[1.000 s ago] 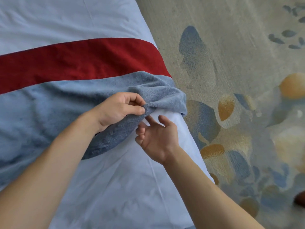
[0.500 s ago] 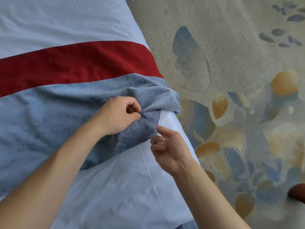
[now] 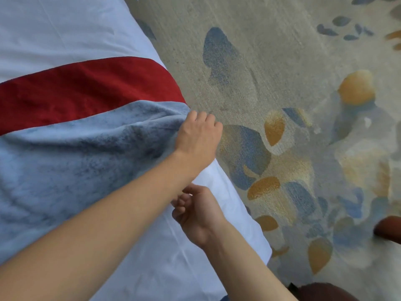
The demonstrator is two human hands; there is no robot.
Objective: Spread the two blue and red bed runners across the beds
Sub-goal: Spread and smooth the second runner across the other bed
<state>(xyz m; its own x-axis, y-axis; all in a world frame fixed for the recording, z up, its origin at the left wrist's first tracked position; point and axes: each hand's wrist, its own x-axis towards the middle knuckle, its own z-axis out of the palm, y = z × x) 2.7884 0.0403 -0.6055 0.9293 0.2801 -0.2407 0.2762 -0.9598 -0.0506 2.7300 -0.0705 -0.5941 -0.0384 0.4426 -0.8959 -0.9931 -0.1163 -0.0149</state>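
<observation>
Bed runner [image 3: 71, 148] of red and blue plush lies crosswise over the white-sheeted bed [image 3: 54, 27], its long axis running from the far left of the view toward the bed's right-hand edge, where the carpet begins. The red band sits on the far side, the blue band on the near side. Its blue part is rumpled, with folds converging on the end at the mattress edge.

That end is where the left hand [image 3: 198, 137] is: fingers curled at the bed's side, gathering the blue fabric, though the fingertips are hidden behind the knuckles, so how much cloth they hold cannot be told. The left forearm crosses the blue band diagonally from the lower left. The runner's body therefore lies to the left of the grip, and any pull to flatten it would probably go rightward and down over the edge, along the long axis.

Nearer the viewer, the right hand [image 3: 198, 216] hovers over bare white sheet, just beside the left wrist, fingers loosely curled and holding nothing that I can see. It is well placed to smooth the near hem.

Patterned carpet [image 3: 293, 148] fills the right of the view.
</observation>
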